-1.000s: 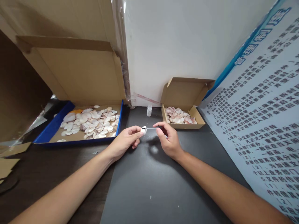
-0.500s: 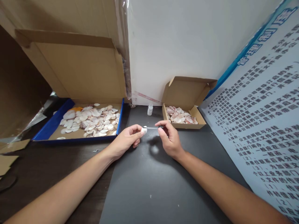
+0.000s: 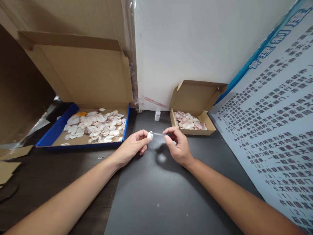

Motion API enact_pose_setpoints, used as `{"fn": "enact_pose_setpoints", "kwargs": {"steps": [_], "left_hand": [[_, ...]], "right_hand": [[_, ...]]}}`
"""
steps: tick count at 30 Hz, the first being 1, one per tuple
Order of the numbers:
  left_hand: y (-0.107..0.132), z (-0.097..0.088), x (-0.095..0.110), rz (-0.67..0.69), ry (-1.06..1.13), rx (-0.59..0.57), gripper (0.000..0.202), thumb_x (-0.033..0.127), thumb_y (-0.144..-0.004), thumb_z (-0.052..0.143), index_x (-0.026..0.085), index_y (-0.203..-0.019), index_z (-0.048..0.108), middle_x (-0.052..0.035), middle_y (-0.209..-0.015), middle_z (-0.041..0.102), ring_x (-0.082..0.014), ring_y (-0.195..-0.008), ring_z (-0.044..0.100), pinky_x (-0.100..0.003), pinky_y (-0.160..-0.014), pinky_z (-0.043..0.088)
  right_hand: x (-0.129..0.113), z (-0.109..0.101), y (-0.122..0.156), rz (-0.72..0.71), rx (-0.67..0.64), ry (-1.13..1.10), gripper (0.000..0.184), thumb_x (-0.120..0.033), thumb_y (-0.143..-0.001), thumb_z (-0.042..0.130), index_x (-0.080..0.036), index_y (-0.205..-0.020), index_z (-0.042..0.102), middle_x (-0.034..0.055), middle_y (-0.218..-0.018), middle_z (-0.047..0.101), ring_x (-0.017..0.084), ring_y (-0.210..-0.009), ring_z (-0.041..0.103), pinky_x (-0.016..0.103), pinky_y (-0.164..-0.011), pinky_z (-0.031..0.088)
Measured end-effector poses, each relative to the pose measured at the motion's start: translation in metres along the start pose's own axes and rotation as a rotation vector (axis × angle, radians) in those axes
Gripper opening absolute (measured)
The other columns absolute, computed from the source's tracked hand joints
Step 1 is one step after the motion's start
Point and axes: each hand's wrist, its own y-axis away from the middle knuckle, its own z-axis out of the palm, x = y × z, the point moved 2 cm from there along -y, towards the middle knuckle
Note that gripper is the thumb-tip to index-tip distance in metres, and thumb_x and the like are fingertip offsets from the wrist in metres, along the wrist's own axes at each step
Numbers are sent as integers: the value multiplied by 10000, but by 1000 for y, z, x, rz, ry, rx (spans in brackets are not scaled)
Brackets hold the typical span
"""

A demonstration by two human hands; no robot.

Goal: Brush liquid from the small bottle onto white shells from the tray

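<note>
My left hand (image 3: pixel 133 147) pinches a small white shell (image 3: pixel 150 135) between thumb and fingertips above the dark mat (image 3: pixel 156 192). My right hand (image 3: pixel 178 147) pinches a thin brush applicator (image 3: pixel 158 134) with a dark cap, and its tip touches the shell. Both hands hover just over the mat, between two boxes of shells. A small white bottle (image 3: pixel 157 115) stands open behind the hands near the wall.
A blue-edged cardboard tray (image 3: pixel 57 132) with several pale shells lies at the left, its lid propped up. A small cardboard box (image 3: pixel 194 112) with several reddish shells sits at the right. A printed poster (image 3: pixel 274 124) leans along the right side. Cardboard scraps (image 3: pixel 9 163) lie far left.
The hands stay together on the shell with only slight shifts. The brush tip remains at the shell.
</note>
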Motion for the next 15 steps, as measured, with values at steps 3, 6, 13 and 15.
{"fn": "enact_pose_setpoints", "kwargs": {"steps": [3, 6, 13, 15], "left_hand": [[0, 0, -1, 13, 4, -1, 289, 445, -828, 613, 184, -861, 495, 80, -508, 420, -29, -466, 334, -152, -476, 294], [-1, -1, -1, 21, 18, -4, 291, 443, -825, 620, 184, -860, 494, 81, -522, 409, -28, -475, 333, -151, -480, 305], [-1, 0, -1, 6, -3, -14, 290, 450, -836, 601, 184, -861, 488, 79, -508, 430, -26, -461, 339, -146, -473, 301], [0, 0, -1, 3, -4, -17, 285, 446, -840, 595, 185, -860, 484, 80, -497, 435, -26, -452, 341, -145, -471, 299]], "right_hand": [[0, 0, 0, 1, 19, 30, 77, -249, -867, 557, -191, -904, 593, -22, -690, 495, 108, -558, 427, 238, -528, 370], [-1, -1, 0, 2, 46, -3, 78, -246, -875, 543, -191, -911, 586, -18, -704, 502, 108, -562, 432, 238, -530, 373], [-1, 0, 1, 1, 41, -12, 74, -226, -861, 559, -197, -927, 575, -27, -693, 480, 102, -550, 408, 236, -518, 357], [0, 2, 1, 8, -22, -56, 109, -237, -859, 564, -202, -962, 554, -36, -680, 464, 100, -536, 400, 231, -497, 345]]}}
